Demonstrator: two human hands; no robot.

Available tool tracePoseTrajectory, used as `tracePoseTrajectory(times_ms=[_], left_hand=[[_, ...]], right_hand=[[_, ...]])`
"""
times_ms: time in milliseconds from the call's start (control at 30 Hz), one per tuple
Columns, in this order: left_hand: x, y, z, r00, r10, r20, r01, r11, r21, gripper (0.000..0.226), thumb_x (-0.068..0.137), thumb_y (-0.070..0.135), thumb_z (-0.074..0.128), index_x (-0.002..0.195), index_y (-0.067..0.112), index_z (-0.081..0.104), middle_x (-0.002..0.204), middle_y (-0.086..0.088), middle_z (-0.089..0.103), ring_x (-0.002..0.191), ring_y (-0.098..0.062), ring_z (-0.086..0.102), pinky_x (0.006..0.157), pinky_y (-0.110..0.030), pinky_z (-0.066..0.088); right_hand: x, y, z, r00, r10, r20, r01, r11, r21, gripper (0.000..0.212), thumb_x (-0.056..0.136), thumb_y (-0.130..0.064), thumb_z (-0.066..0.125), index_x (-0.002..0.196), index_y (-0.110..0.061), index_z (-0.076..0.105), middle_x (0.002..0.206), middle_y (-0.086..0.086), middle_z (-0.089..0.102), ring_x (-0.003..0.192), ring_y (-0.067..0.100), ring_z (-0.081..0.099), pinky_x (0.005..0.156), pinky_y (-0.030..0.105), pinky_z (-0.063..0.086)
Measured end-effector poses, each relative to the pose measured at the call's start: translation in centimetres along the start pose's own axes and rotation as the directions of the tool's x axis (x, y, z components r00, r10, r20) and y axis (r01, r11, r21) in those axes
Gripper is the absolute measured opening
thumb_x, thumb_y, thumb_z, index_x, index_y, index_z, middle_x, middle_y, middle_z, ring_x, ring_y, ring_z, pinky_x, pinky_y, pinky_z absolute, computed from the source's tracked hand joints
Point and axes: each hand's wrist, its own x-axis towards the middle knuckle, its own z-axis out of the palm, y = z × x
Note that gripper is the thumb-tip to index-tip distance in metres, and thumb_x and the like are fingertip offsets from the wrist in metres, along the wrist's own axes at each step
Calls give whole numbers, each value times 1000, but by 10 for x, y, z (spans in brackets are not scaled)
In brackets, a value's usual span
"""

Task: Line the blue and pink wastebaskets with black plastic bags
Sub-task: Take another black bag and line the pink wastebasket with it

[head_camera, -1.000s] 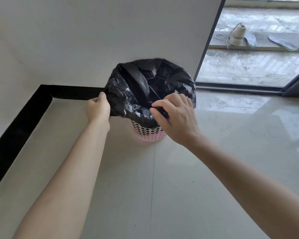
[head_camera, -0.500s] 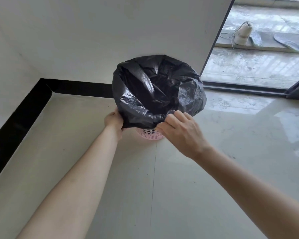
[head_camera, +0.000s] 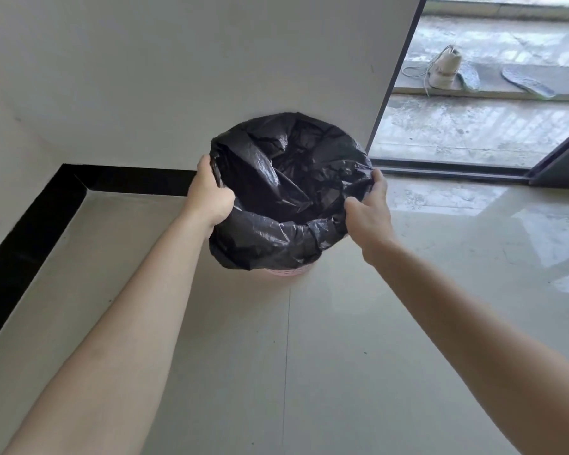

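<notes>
A pink perforated wastebasket (head_camera: 286, 272) stands on the tiled floor near the wall, with only a thin strip of its lower side showing. A black plastic bag (head_camera: 286, 192) sits inside it, its mouth folded out and down over the rim. My left hand (head_camera: 211, 195) grips the bag's edge on the left side of the rim. My right hand (head_camera: 370, 208) grips the bag's edge on the right side. The blue wastebasket is out of view.
A white wall with a black skirting board (head_camera: 30, 224) runs behind and to the left. At the upper right, a glass door frame (head_camera: 395, 77) opens onto a balcony with a white shoe (head_camera: 444, 68) and insoles (head_camera: 526, 82). Glossy floor tiles (head_camera: 309, 372) surround the basket.
Both hands have moved from the near side of the rim to its left and right sides. The bag's folded edge now hangs lower, hiding more of the pink basket.
</notes>
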Motion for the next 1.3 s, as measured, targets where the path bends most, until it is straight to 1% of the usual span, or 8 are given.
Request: tracePoseTrajectory(times_ms=[167,300,433,600,767,933,1100,1300], left_hand=[[-19,10,-16,978,-179,105,140,941,308,59,87,8,54,135,12,20,122,-14,40,100,-28,49,71,-35,43],[-34,26,-18,963,259,-72,-121,656,745,76,90,40,59,144,6,19,147,-21,23,133,-40,28,102,-53,34],[-18,47,1,797,524,301,-565,471,677,41,94,19,47,135,14,47,136,-11,49,125,-33,45,102,-49,41],[19,21,33,819,-211,533,-514,142,846,48,88,9,37,135,4,47,146,-21,39,133,-42,38,110,-53,32],[17,8,43,854,-254,454,-468,5,884,62,99,28,47,151,6,23,163,-14,-4,149,-34,-8,119,-48,-7],[22,12,35,841,99,533,-528,373,763,44,93,28,47,134,15,54,144,-14,45,132,-35,42,110,-51,34],[0,20,8,685,727,-47,-580,582,570,29,87,11,54,112,16,68,116,-7,64,110,-31,57,87,-43,47],[6,-6,-6,986,167,23,-156,856,493,69,80,12,54,144,31,38,156,-11,27,141,-37,27,113,-51,31]], right_hand=[[14,-5,-15,999,6,35,-1,989,-148,78,88,-1,38,155,-33,16,127,1,52,116,25,54,97,45,52],[22,-7,-23,998,-14,59,25,984,-177,77,88,0,41,154,-33,22,127,2,54,112,23,53,89,38,54],[20,-7,-19,995,-62,78,90,900,-427,79,87,-6,51,157,-25,18,150,10,34,134,30,38,100,36,43],[-17,-30,-6,780,-571,258,577,495,-649,45,95,-28,55,141,-28,52,143,6,48,135,27,41,112,43,33],[-47,-16,14,759,-192,622,650,263,-713,36,98,-33,35,98,-25,70,98,-2,69,97,24,63,75,35,44],[-43,-16,4,760,-87,644,631,335,-699,33,95,-31,39,100,-21,71,98,-2,71,94,22,62,78,37,50],[-12,-31,-3,744,-471,473,666,468,-581,38,90,-14,57,124,-25,69,130,-1,64,126,18,52,111,30,32],[24,-23,-2,865,-66,497,501,121,-857,48,85,-11,56,123,-39,67,151,2,46,152,38,3,114,68,-8]])
